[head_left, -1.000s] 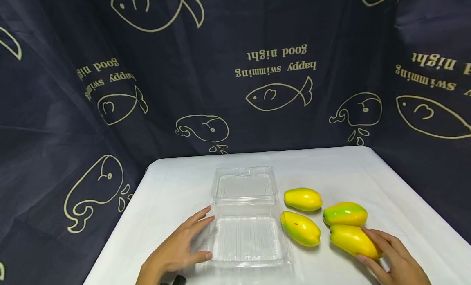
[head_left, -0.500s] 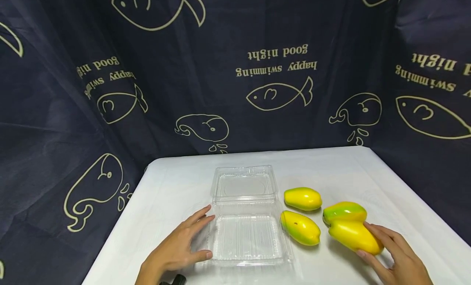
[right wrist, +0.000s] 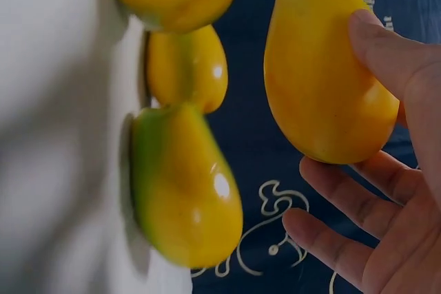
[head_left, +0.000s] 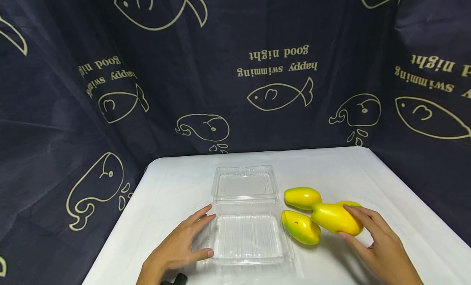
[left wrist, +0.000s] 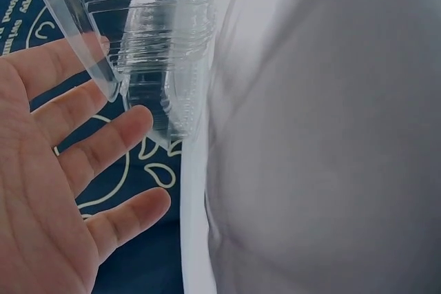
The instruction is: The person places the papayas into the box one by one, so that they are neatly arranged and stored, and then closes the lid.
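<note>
My right hand (head_left: pixel 379 242) grips a yellow papaya (head_left: pixel 336 219) between thumb and fingers. In the right wrist view this papaya (right wrist: pixel 327 67) hangs clear of the table. Behind it in the head view, a green-and-yellow papaya (head_left: pixel 349 203) is mostly hidden. Two more papayas lie to the left, one (head_left: pixel 303 198) farther back and one (head_left: pixel 301 227) nearer. My left hand (head_left: pixel 180 242) stays with spread fingers at the left side of a clear plastic clamshell box (head_left: pixel 248 238), whose lid (head_left: pixel 244 185) is folded back. In the left wrist view, fingertips touch or nearly touch the box wall (left wrist: pixel 145 25).
A white-covered table (head_left: pixel 176 182) bears everything. Dark cloth (head_left: pixel 206 72) with fish and whale drawings hangs behind and at both sides. A small black object (head_left: pixel 179 279) shows by my left wrist, partly cut off.
My right hand has lifted the yellow papaya off the table and carried it left and away from me, now covering most of the green-and-yellow one. The left hand and box stay put.
</note>
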A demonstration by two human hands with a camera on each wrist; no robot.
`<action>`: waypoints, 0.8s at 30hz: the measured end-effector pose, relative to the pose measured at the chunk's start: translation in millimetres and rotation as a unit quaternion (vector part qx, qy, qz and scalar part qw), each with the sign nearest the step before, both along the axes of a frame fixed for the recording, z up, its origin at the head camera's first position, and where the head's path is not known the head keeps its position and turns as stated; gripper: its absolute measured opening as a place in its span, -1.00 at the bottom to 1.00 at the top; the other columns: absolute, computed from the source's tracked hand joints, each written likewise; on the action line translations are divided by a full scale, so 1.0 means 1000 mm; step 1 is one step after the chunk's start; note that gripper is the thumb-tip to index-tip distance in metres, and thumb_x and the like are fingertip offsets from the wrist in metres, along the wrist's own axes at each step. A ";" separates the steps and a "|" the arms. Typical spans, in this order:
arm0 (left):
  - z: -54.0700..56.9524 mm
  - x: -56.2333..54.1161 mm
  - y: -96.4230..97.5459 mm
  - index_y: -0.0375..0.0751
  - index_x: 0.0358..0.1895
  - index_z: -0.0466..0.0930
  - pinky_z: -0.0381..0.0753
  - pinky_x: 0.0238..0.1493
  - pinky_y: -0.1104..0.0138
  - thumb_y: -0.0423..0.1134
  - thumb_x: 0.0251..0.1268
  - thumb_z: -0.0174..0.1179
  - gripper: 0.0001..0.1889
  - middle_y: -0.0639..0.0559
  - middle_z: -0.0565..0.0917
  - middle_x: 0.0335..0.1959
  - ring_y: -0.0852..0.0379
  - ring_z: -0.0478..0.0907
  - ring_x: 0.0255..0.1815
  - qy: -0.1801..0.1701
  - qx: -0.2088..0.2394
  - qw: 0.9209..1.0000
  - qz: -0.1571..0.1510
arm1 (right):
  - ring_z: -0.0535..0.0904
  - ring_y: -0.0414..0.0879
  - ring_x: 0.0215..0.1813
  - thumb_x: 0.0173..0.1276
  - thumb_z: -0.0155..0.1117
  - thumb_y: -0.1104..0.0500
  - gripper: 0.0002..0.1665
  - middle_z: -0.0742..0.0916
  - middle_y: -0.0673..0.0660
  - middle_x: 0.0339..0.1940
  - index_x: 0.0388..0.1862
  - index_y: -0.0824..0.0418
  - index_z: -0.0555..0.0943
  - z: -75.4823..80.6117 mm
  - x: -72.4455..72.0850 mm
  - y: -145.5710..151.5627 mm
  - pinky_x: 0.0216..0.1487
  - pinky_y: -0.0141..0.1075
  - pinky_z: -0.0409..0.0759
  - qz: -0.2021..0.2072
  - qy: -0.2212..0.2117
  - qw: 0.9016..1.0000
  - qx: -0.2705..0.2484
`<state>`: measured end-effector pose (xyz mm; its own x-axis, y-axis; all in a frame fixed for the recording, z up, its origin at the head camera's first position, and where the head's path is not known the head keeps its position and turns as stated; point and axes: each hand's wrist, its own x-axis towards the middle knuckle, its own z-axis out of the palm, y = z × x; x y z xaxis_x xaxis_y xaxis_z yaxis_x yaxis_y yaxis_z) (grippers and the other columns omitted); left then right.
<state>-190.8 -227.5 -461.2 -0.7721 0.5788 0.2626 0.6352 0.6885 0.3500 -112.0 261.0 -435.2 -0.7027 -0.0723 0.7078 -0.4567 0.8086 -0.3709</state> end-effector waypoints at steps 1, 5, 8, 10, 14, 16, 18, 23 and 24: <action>0.001 -0.001 0.000 0.14 0.52 0.29 0.50 0.32 -0.01 0.35 0.14 0.29 -0.13 0.29 0.06 0.63 0.12 0.35 0.50 0.001 0.000 1.000 0.000 | 0.30 -0.61 0.26 -0.21 0.70 0.28 0.00 0.62 0.11 0.14 0.35 0.13 0.56 0.003 -0.002 -0.002 0.32 -0.80 0.12 0.003 0.000 1.000 0.001; 0.001 -0.001 0.000 0.14 0.52 0.28 0.50 0.31 -0.04 0.35 0.14 0.29 -0.12 0.27 0.06 0.63 0.11 0.34 0.51 0.000 -0.004 1.000 -0.003 | 0.29 -0.61 0.18 -0.12 0.70 0.22 -0.03 0.61 0.05 0.16 0.37 0.03 0.54 0.011 -0.007 -0.010 0.19 -0.85 0.16 -0.012 -0.016 1.000 0.002; 0.001 0.000 -0.001 0.17 0.53 0.28 0.51 0.31 -0.04 0.35 0.14 0.29 -0.13 0.28 0.06 0.63 0.11 0.33 0.52 0.001 -0.005 1.000 -0.002 | 0.31 -0.60 0.14 -0.10 0.70 0.21 -0.04 0.61 0.03 0.16 0.37 0.01 0.54 0.015 -0.011 -0.015 0.16 -0.86 0.16 -0.012 -0.017 1.000 -0.002; 0.000 0.001 -0.001 0.18 0.52 0.28 0.51 0.31 -0.02 0.35 0.14 0.29 -0.13 0.29 0.06 0.63 0.12 0.33 0.52 0.004 -0.006 1.000 -0.001 | 0.33 -0.60 0.13 -0.09 0.69 0.22 -0.05 0.62 0.02 0.16 0.37 0.02 0.54 0.017 -0.015 -0.018 0.16 -0.85 0.17 -0.005 -0.017 1.000 -0.007; -0.001 0.001 -0.001 0.13 0.52 0.30 0.52 0.30 -0.01 0.33 0.14 0.30 -0.13 0.26 0.07 0.63 0.13 0.37 0.49 0.013 -0.005 1.000 -0.002 | 0.37 -0.54 0.13 -0.02 0.67 0.18 -0.09 0.62 -0.01 0.17 0.38 -0.04 0.53 0.022 -0.023 -0.027 0.21 -0.86 0.08 0.002 -0.024 1.000 -0.012; -0.002 0.001 -0.001 0.14 0.52 0.29 0.52 0.28 -0.04 0.34 0.14 0.29 -0.13 0.25 0.07 0.63 0.12 0.39 0.48 0.018 -0.010 1.000 -0.001 | 0.41 -0.45 0.12 0.02 0.66 0.14 -0.11 0.62 -0.03 0.17 0.38 -0.08 0.53 0.025 -0.027 -0.032 0.20 -0.86 0.07 0.000 -0.030 1.000 -0.008; -0.002 0.002 -0.001 0.16 0.52 0.29 0.52 0.26 -0.06 0.35 0.14 0.28 -0.13 0.26 0.07 0.63 0.11 0.38 0.48 0.017 -0.012 1.000 0.002 | 0.47 -0.35 0.11 0.05 0.65 0.10 -0.13 0.61 -0.06 0.17 0.39 -0.13 0.52 0.026 -0.031 -0.036 0.20 -0.87 0.07 0.000 -0.035 0.999 0.000; -0.001 0.002 0.000 0.16 0.52 0.28 0.52 0.24 -0.09 0.38 0.14 0.27 -0.12 0.25 0.08 0.63 0.09 0.38 0.49 0.014 -0.013 1.000 0.001 | 0.58 -0.15 0.08 0.12 0.60 -0.04 -0.17 0.62 -0.08 0.18 0.40 -0.16 0.50 0.033 -0.038 -0.050 0.11 -0.78 0.31 -0.001 -0.064 0.998 0.017; -0.001 0.002 0.000 0.16 0.52 0.29 0.52 0.25 -0.09 0.38 0.13 0.27 -0.12 0.26 0.08 0.63 0.09 0.38 0.49 0.014 -0.013 1.000 0.001 | 0.59 -0.14 0.08 0.14 0.58 -0.06 -0.18 0.62 -0.08 0.19 0.40 -0.17 0.50 0.034 -0.039 -0.053 0.06 -0.71 0.40 0.001 -0.072 0.997 0.017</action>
